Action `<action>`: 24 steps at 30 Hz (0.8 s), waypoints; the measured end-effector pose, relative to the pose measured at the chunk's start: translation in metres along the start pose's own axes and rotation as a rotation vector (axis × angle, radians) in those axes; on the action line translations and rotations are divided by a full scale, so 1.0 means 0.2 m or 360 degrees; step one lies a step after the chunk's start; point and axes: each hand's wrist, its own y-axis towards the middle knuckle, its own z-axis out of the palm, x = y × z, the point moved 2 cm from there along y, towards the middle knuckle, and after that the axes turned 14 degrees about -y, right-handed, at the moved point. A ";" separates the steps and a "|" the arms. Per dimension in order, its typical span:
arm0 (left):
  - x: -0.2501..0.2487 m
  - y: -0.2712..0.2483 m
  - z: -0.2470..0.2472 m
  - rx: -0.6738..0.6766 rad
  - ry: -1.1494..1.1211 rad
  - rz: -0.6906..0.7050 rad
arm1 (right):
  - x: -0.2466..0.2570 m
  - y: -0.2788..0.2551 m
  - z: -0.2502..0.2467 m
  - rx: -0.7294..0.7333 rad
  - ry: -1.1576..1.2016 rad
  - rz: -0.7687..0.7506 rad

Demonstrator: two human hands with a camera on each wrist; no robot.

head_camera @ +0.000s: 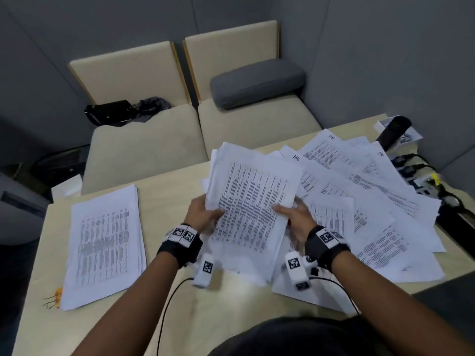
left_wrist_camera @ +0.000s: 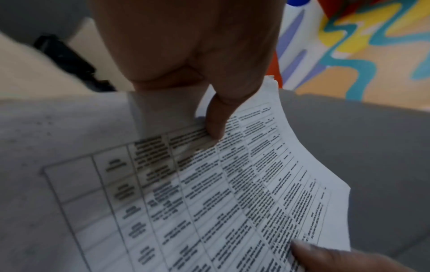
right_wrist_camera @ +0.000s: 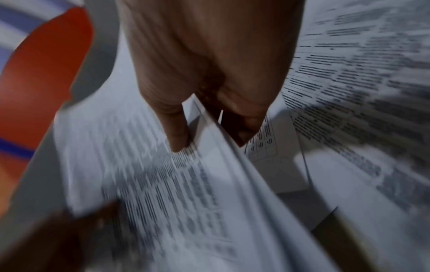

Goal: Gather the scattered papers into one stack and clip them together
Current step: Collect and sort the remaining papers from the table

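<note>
A loose bundle of printed sheets (head_camera: 252,199) is lifted above the table, tilted away from me. My left hand (head_camera: 205,214) grips its left edge, thumb on top of the print (left_wrist_camera: 214,127). My right hand (head_camera: 293,214) pinches the right edge, thumb on the top page and fingers underneath (right_wrist_camera: 179,136). A neat stack of papers (head_camera: 102,245) lies on the table's left side. Many scattered sheets (head_camera: 372,201) overlap each other across the right side. An orange clip (head_camera: 57,295) shows by the neat stack's near left corner.
The pale wooden table (head_camera: 180,304) has cables and a power strip (head_camera: 421,176) at its right edge, and a black object on a white box (head_camera: 395,129) far right. Beige seats (head_camera: 180,140) with a grey cushion (head_camera: 257,83) and a black bag (head_camera: 113,111) stand beyond.
</note>
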 end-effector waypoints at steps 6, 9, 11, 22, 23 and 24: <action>-0.23 0.39 0.19 0.0057 0.0818 0.0208 | -0.06 0.13 0.01 0.0165 -0.0562 0.0109; -0.25 0.56 0.26 0.0158 0.1102 0.0095 | -0.08 0.21 -0.09 0.0044 -0.0619 0.0122; -0.23 0.67 0.30 0.0161 0.1228 -0.0003 | -0.08 0.28 -0.17 -0.0083 -0.0707 0.0121; -0.05 0.95 0.39 -0.0036 0.0704 -0.0183 | -0.13 0.39 -0.17 -0.0089 -0.1167 0.0503; -0.05 0.96 0.38 0.0000 0.0755 -0.0188 | -0.14 0.38 -0.14 -0.0199 -0.1280 0.0470; -0.04 0.97 0.37 0.0053 0.0875 -0.0186 | -0.14 0.37 -0.13 -0.0353 -0.1356 0.0424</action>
